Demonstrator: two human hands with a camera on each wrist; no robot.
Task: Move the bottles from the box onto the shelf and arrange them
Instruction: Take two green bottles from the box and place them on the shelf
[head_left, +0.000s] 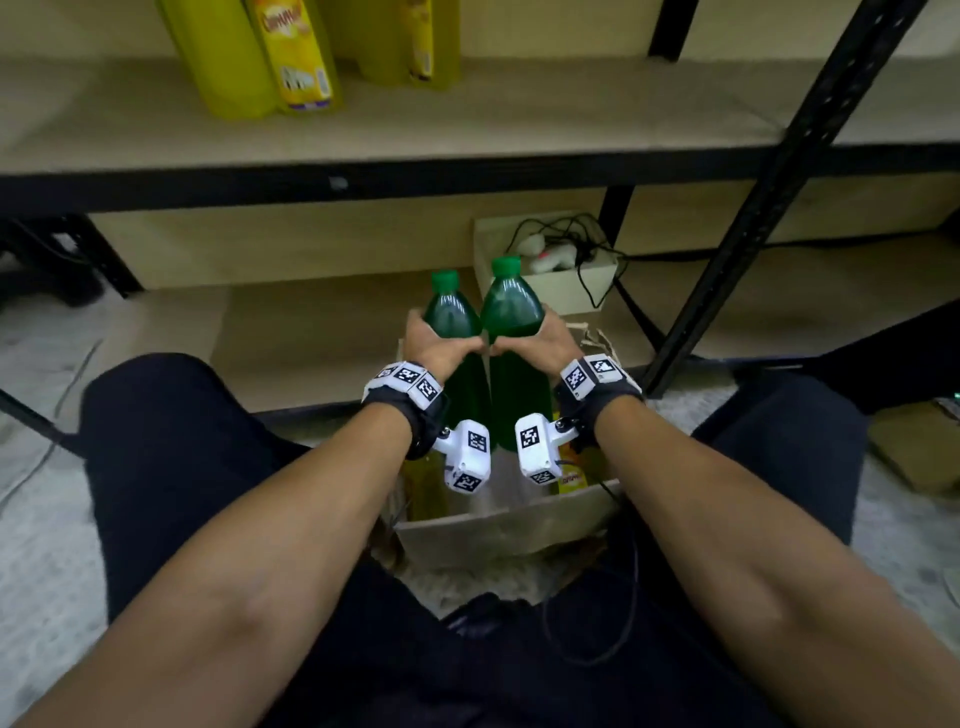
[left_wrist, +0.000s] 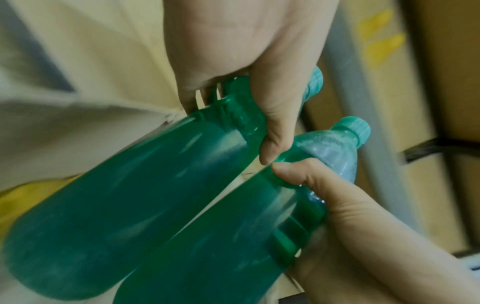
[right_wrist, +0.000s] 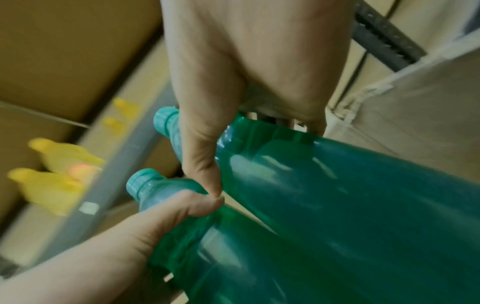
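I have a green bottle in each hand; my left hand (head_left: 435, 344) wraps the shoulder of the left bottle (head_left: 453, 332), thumb across the near side and fingers round the far side, and my right hand (head_left: 540, 340) grips the right bottle (head_left: 511, 317) the same way; both hands are closed on plastic, neither one free. The bottles stand close to upright, caps up and tipped a little away from me, side by side and almost touching, while my two thumb tips meet between them, as the left wrist view shows plainly. Their lower halves hang above the open box (head_left: 498, 525) between my knees; whether the bases are fully clear of its rim I cannot tell, since my wrists hide them. A yellow bottle (head_left: 574, 475) lies down in the box; more are likely there. What the next move turns on, I judge, is that the shelf (head_left: 467, 130) lies ahead of my fingers and higher than the caps; the long axis already points roughly up, so I need lift and reach forward, hardly any turning. Yellow bottles (head_left: 270, 52) stand at the shelf's left and middle; the board to their right is bare; both hands are equally near.
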